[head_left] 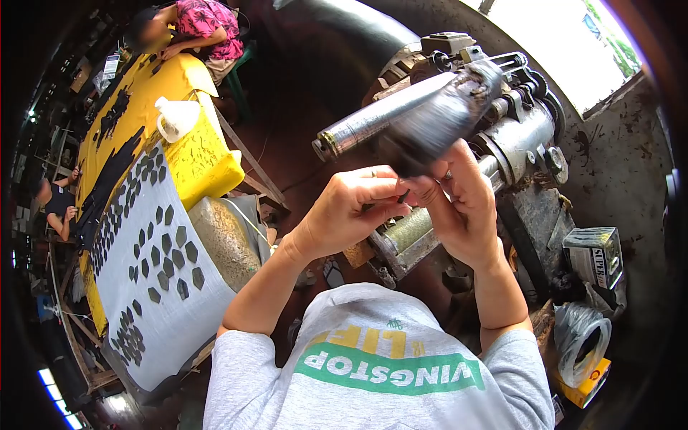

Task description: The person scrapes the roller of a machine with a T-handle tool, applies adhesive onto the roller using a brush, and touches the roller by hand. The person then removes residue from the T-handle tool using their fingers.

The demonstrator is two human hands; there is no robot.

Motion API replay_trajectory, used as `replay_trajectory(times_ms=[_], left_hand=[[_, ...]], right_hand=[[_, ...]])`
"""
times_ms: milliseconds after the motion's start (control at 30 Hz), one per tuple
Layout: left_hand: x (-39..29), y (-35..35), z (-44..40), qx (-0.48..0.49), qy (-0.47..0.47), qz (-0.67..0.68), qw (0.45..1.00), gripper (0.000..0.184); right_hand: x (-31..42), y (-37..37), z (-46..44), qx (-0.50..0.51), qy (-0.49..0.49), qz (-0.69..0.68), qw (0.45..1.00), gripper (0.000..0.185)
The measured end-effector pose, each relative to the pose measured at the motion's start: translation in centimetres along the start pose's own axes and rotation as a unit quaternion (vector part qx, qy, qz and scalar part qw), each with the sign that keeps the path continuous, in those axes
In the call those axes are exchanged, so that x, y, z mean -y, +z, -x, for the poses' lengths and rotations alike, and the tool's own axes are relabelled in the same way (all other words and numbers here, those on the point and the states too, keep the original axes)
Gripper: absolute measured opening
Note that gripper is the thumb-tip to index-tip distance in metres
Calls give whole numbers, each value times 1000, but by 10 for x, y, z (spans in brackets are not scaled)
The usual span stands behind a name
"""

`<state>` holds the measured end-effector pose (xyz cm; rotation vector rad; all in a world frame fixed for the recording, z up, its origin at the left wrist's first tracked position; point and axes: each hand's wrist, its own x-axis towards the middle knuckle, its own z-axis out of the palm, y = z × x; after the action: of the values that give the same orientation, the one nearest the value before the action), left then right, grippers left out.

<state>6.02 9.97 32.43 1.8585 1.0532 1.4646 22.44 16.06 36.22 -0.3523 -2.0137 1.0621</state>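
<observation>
My left hand (358,203) is closed, its thumb and fingertips pinching a small dark piece (403,197) in front of my chest. Close beside it, my right hand (466,211) is closed too, with its fingertips near that same piece. A dark, flat-looking sheet (430,129), smeared by motion, rises from the right fingers and covers part of the machine behind; its kind cannot be made out. Beyond both hands stands the roller machine (527,140), with a long shiny metal roller (387,115) reaching left and a greenish roller (408,233) below.
To the left, a pale sheet (215,283) on a long table carries many dark angular pieces (179,236). A yellow cover (208,161) and a white jug (175,118) lie beyond. One person (208,29) works at the far end. A tin (593,258) stands right.
</observation>
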Motion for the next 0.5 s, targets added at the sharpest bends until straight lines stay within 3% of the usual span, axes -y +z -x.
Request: replay_trajectory(times_ms=[67,167,200,333,433,500], left_hand=[[1,-1,1,-17,20,-27,999,35],[-5,-3,1,-14,-31,-42,999,35],[-2,0,4,-37,-62,-26,997,31],[8,3,5,-47,-21,2,999,24],[10,4,6,-38,-26,47,998,21],[8,4,4,-27,-45,36,998,19]], right_hand=[[-1,6,-3,-6,-4,-25,1000,39],[-2,7,-6,5,14,-13,1000,37],[-3,7,-6,9,23,2,1000,36],[1,1,-10,40,51,18,998,37],[-5,8,-4,-23,77,-71,994,36],[0,4,-6,-4,80,-64,995,36]])
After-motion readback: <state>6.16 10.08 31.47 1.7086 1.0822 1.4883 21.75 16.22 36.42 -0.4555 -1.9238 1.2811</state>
